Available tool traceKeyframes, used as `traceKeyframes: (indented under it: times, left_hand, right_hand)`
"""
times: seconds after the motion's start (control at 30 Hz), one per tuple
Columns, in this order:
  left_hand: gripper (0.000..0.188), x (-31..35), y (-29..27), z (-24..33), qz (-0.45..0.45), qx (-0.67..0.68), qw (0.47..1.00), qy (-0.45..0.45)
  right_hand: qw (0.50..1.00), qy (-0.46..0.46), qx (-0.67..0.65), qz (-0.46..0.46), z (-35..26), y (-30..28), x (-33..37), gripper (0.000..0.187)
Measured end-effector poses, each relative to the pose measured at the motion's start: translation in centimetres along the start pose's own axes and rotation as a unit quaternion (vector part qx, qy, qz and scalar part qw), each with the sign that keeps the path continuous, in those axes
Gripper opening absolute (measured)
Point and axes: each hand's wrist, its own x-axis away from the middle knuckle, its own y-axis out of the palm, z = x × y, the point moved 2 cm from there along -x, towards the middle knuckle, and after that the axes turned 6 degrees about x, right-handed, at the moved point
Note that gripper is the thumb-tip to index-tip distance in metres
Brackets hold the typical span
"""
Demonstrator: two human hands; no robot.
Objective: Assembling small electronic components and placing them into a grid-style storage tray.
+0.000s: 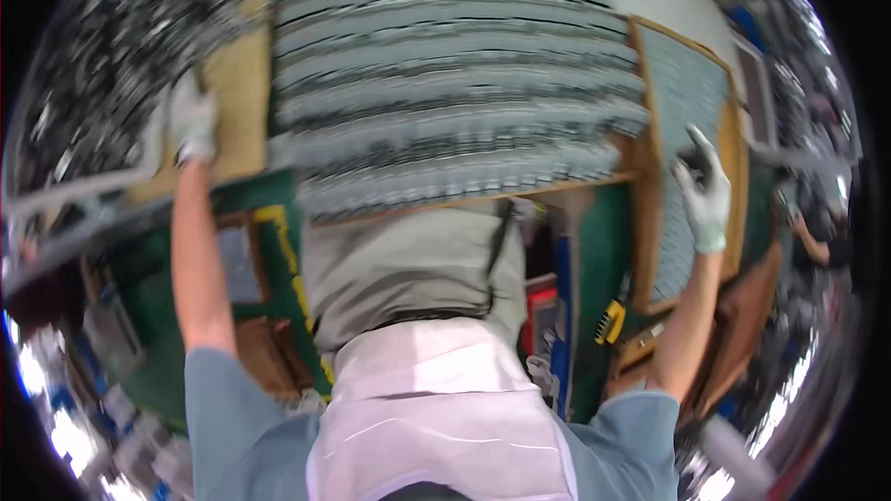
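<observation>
My left hand [193, 119], in a white glove, is at the near right side of a large heap of small dark metal pieces [121, 46], over a tan board [237, 102]. Motion smears its fingers, so their pose is unclear. On the right, my gloved right hand [707, 190] is above a wood-framed tray with a grey-blue face [682, 83]. Its thumb and fingers curl around a small dark piece [692, 163] too blurred to name. Between the hands, straight ahead, lie several long rows of grey metal pieces [455, 83].
Wooden strips edge the rows in front of my waist. Lower right, a yellow-and-black object [610, 322] lies on the green surface beside brown wooden pieces [742, 315]. A framed panel [239, 260] is below my left arm. Another person's arm [813, 246] shows at far right.
</observation>
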Motion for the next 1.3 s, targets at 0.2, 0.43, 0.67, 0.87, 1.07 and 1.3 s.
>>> traceKeyframes:
  times: [0.2, 0.43, 0.67, 0.87, 1.07, 1.3]
  left_hand:
    - [0.059, 3.5, 0.4, 4.0, -0.099, 0.036, 0.993, 0.06]
    - [0.054, 4.8, -1.8, 3.6, -0.201, 0.25, 0.942, -0.102]
    - [0.051, 4.0, 0.9, 10.1, -0.187, 0.318, 0.926, -0.077]
    - [0.035, 4.6, -0.9, 9.4, -0.056, 0.144, 0.987, -0.054]
    - [0.023, 3.7, -1.9, 10.3, -0.063, 0.107, 0.992, -0.008]
    - [0.03, 5.7, -7.9, 20.7, -0.09, 0.526, 0.839, -0.109]
  right_hand:
    - [0.982, 0.105, -0.05, 0.146, 12.5, -7.8, -2.3, 0.037]
    - [0.928, 0.349, -0.105, 0.071, 29.1, -5.0, -11.5, 0.052]
    - [0.916, 0.38, -0.112, 0.058, 42.7, -14.4, -11.7, 0.033]
    - [0.945, 0.211, -0.12, 0.218, 38.8, -8.8, -12.6, 0.036]
    - [0.96, 0.089, -0.225, 0.141, 22.6, -5.9, -8.2, 0.034]
    - [0.963, 0.06, -0.261, 0.02, -4.3, 2.8, -0.6, 0.055]
